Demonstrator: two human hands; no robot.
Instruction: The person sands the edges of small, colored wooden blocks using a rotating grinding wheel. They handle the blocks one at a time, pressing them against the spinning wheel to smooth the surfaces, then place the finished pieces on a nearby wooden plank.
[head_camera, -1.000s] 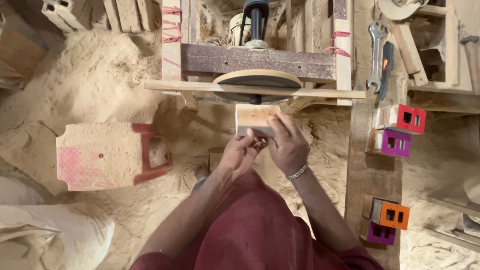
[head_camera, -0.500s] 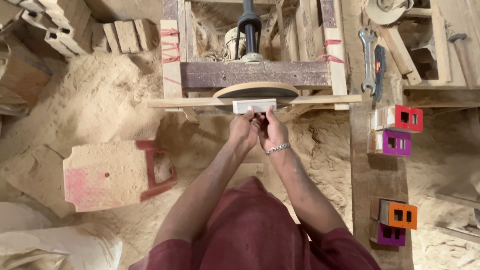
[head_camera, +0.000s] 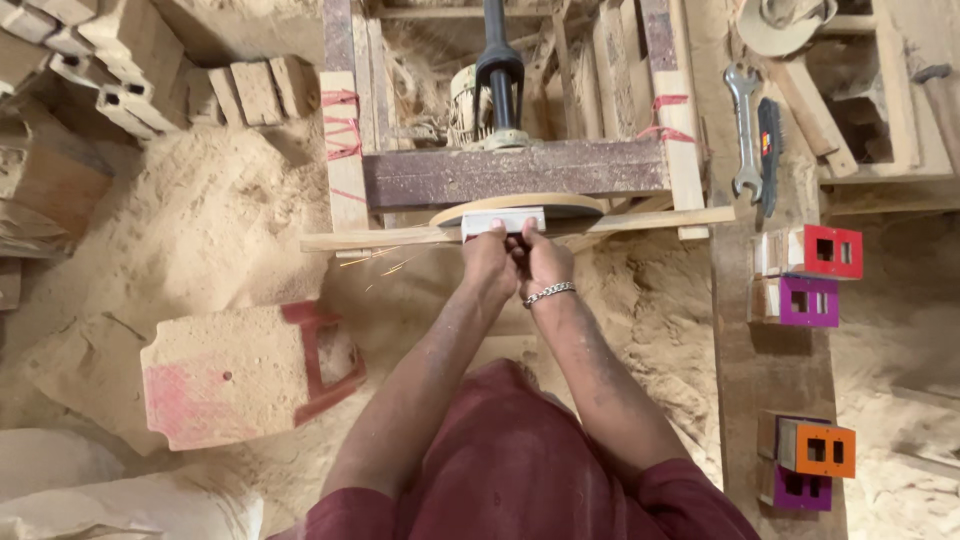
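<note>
Head view, looking down: left hand (head_camera: 490, 262) and right hand (head_camera: 543, 262) side by side, fingers of both closed on one small pale wooden block (head_camera: 503, 220), which is held flat against the edge of a tan sanding disc (head_camera: 520, 205). The block sits just above a thin wooden rail (head_camera: 640, 220) that crosses the front of the machine's wooden frame (head_camera: 515, 172). A few orange sparks or chips (head_camera: 375, 262) show just left of the left hand; which of the two is hard to tell. A metal chain bracelet (head_camera: 548, 293) circles the right wrist. Dark red garment (head_camera: 520, 460) fills the lower centre. Behind the disc, a black shaft (head_camera: 498, 65) rises from a pale motor housing (head_camera: 462, 105). Sawdust (head_camera: 200, 220) covers the floor to the left, with a dust-coated red stool (head_camera: 240, 372) lying on it. On the plank desk (head_camera: 775, 380) to the right: a steel spanner (head_camera: 743, 130), a dark file (head_camera: 768, 150), a red-faced block (head_camera: 825, 250), a purple-faced block (head_camera: 805, 302) just below it, and farther down an orange-faced block (head_camera: 818, 448) resting on another purple one (head_camera: 795, 488). Plain wooden blocks (head_camera: 250, 90) are stacked at upper left.
</note>
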